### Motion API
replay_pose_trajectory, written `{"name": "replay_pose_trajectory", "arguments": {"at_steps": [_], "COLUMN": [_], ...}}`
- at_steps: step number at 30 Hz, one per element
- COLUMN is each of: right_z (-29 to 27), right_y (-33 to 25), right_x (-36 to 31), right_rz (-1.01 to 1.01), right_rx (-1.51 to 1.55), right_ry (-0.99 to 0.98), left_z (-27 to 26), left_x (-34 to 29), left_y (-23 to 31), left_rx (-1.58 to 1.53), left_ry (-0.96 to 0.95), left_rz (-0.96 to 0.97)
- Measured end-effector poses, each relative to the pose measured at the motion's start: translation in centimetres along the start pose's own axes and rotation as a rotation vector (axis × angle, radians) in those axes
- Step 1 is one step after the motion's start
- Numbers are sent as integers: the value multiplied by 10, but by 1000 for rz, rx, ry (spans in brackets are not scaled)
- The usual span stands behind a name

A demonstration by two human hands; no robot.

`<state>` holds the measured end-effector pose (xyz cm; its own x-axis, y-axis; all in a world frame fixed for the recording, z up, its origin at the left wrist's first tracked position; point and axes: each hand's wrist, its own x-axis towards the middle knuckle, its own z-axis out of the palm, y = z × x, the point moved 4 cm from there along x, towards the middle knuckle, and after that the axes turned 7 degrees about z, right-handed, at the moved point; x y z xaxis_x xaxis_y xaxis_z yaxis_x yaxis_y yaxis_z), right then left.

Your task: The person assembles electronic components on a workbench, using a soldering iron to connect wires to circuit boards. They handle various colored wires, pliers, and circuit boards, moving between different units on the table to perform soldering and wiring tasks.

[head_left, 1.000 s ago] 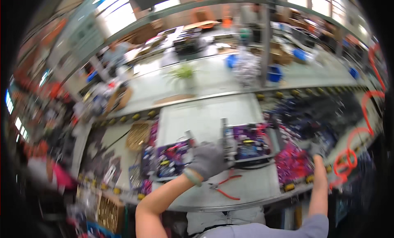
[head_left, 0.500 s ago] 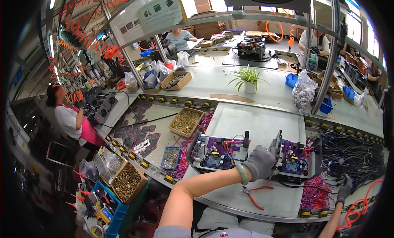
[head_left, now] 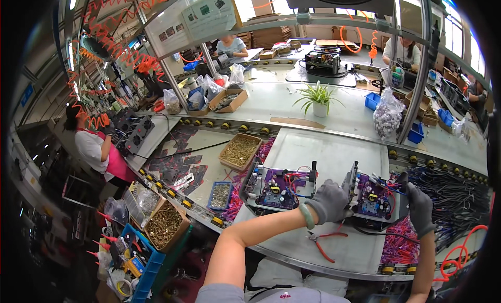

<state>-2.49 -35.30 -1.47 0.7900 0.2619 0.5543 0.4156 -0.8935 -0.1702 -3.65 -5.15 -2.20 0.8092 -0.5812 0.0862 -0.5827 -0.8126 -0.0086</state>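
Grasping the upright metal plate (head_left: 352, 179) at the left side of the right-hand open machine (head_left: 371, 198) with the gloved left hand (head_left: 330, 201), with fingers curled at the edge, nearly as half a second ago. Having lifted the gloved right hand (head_left: 420, 209) from the lower right, beside the black cables (head_left: 449, 198) and red wires (head_left: 401, 245), up to the right side of the same machine, with bent fingers and tips close to a blue wire (head_left: 395, 191). Cannot tell whether clenched on anything there. Showing a black cord (head_left: 377, 233) in front of that machine, rising now toward the right hand instead of stretching across the red wires. Leaving the left-hand open machine (head_left: 276, 192) on the white board (head_left: 323, 146), to the left of the left hand, in the same spot as before. Likewise leaving the pliers (head_left: 314, 238) spread open nearer the bench's front edge. Finding the box of brass screws (head_left: 229, 163), the blue tray (head_left: 218, 208) and the potted plant (head_left: 319, 100) in unchanged places.
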Motion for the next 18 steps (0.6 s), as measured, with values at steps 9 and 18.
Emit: {"name": "replay_pose_trajectory", "arguments": {"at_steps": [9,18], "right_z": [-5,-1], "right_y": [-4,0], "right_x": [-4,-26], "right_rz": [-3,-29], "right_rx": [-87,-251], "right_ry": [139,127], "left_z": [-96,14], "left_x": [33,119], "left_y": [79,119], "left_rx": [-287,-127], "left_ry": [851,357], "left_rz": [448,480]}}
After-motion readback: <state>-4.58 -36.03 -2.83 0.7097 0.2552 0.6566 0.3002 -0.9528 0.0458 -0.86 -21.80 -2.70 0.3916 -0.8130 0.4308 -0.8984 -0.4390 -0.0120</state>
